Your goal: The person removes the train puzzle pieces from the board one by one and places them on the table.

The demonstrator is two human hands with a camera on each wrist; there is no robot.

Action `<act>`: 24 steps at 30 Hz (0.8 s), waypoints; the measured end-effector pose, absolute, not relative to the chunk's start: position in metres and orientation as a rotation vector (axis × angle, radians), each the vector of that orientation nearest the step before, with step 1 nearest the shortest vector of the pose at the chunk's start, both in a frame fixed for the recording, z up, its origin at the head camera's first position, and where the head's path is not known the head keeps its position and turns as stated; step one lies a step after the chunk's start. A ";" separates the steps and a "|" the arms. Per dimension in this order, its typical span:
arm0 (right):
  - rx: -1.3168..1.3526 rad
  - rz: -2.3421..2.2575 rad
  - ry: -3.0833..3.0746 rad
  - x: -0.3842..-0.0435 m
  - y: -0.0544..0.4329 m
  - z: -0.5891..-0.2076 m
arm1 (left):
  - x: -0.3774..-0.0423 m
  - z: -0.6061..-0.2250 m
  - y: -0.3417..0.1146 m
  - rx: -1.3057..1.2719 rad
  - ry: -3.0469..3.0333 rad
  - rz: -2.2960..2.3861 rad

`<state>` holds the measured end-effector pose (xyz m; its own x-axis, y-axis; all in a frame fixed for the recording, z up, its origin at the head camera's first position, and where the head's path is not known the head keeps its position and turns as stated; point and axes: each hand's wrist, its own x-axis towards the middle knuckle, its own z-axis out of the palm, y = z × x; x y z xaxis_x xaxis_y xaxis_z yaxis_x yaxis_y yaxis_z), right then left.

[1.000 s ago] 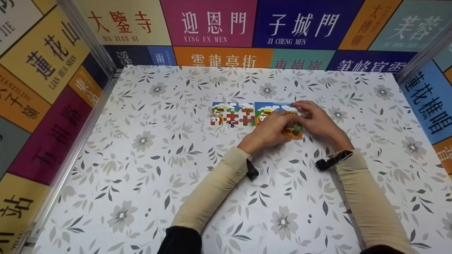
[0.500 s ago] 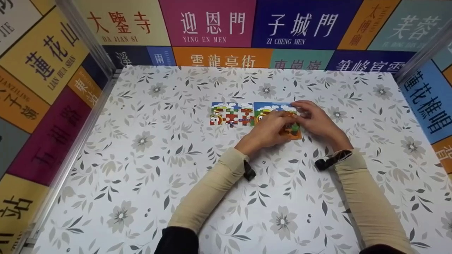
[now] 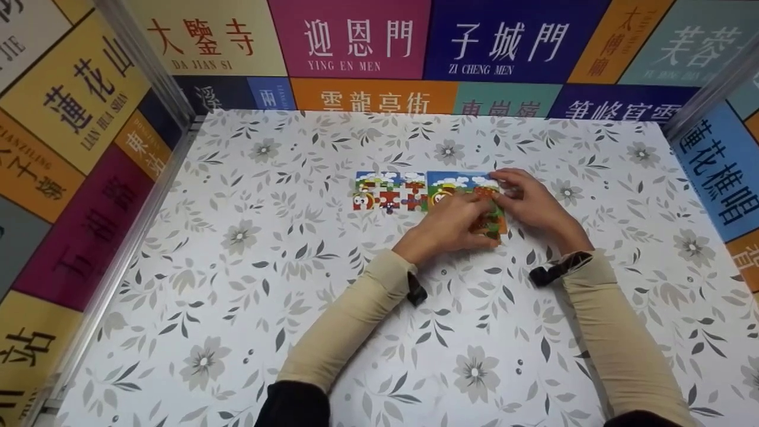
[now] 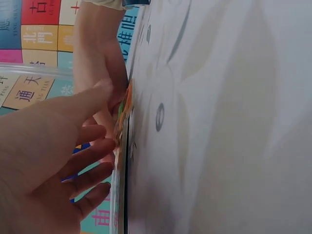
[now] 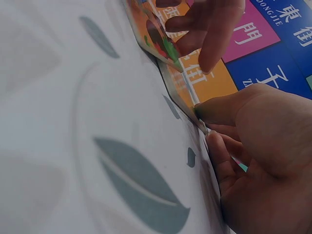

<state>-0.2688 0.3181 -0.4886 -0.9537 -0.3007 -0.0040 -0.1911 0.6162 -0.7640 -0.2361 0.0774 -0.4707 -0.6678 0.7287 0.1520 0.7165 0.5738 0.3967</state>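
Note:
A picture card [image 3: 456, 178] with a cartoon scene lies on the patterned table, partly hidden by both hands. On its lower right, green and orange jigsaw pieces [image 3: 491, 220] jut past the card's near edge; the right wrist view shows one such piece [image 5: 163, 41] overhanging it. My left hand [image 3: 447, 225] bends over the card, pinching a piece between thumb and fingers. In the left wrist view the left thumb [image 4: 92, 97] reaches that piece's orange edge. My right hand [image 3: 533, 201] pinches the card's right edge, thumb above and forefinger below in the right wrist view.
Left of the card, a partly joined jigsaw [image 3: 389, 191] with a matching scene lies close beside it. Colourful panels [image 3: 356, 38] with Chinese characters border the table's back and sides. A dark strap camera [image 3: 551, 276] sits on the right wrist.
My left thumb has moved outward and toward the card's near edge, and the green and orange piece has slid slightly toward me. The right hand has stayed in place.

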 end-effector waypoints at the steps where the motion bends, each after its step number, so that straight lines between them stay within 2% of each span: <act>1: -0.410 -1.253 2.706 -0.268 0.318 -0.489 | -0.235 -0.471 0.078 1.261 2.761 0.641; 10: -0.356 -1.262 2.702 -0.268 0.317 -0.490 | -0.233 -0.472 0.085 1.258 2.772 0.507; 24: -0.400 -1.306 2.677 -0.268 0.318 -0.490 | -0.231 -0.467 0.077 1.341 2.785 0.628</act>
<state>-0.2676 0.3180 -0.4901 -0.9554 -0.2952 -0.0057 -0.1772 0.5888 -0.7886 -0.2312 0.0772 -0.4668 -0.6384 0.7483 0.1803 0.7532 0.5591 0.3466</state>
